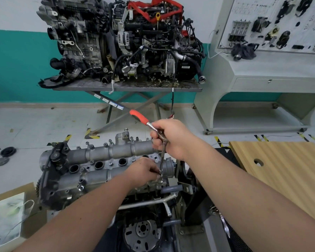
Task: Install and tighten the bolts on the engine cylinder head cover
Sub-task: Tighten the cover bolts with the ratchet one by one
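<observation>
two bare forearms reach into view from the bottom edge, uncovered as far as the frame shows, with no sleeve cuff in sight. the left hand (144, 171) and the right hand (173, 137) are both ungloved. fine hair shows along the forearms, and the knuckles and wrist creases are plain.

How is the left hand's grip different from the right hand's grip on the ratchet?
The right hand grips the ratchet high, at its head below the red handle. The left hand pinches low, at the extension's tip on the cylinder head cover. The right hand is raised; the left hand rests on the cover. Both hold the same tool.
</observation>
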`<state>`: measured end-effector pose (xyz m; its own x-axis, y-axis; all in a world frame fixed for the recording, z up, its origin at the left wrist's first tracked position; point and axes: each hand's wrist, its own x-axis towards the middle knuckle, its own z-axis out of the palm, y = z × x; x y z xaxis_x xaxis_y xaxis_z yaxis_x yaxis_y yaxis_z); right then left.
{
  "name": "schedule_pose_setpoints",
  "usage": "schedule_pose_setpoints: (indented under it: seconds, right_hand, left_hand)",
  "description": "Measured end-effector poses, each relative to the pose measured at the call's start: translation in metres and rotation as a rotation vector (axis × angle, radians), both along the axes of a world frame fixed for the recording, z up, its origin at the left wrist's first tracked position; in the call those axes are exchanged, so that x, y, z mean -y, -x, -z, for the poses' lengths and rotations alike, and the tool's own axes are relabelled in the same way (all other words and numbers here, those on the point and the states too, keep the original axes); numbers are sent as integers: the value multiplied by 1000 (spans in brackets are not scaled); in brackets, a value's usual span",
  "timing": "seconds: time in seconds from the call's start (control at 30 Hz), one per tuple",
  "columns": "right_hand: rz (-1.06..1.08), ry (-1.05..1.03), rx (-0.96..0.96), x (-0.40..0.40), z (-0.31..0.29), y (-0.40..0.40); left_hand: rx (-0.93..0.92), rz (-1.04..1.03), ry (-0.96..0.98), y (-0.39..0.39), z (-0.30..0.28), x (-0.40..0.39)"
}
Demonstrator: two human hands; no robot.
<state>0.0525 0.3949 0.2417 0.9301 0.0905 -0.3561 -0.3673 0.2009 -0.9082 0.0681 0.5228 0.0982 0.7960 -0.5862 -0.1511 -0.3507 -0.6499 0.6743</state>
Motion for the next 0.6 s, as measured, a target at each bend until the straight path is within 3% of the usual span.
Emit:
schedule_pose_setpoints:
  seconds: [0.07, 0.33, 0.6]
  right_hand:
    - [-73, -149, -76, 11, 5, -2]
    - [-470, -250, -19, 26, 19, -8]
    - [-555, -326, -49, 30, 20, -13]
  left_hand:
    - [8, 6, -5, -1, 0, 0]
    - [12, 11, 3, -2, 1, 1]
    - [17, -1, 2, -3, 4, 1]
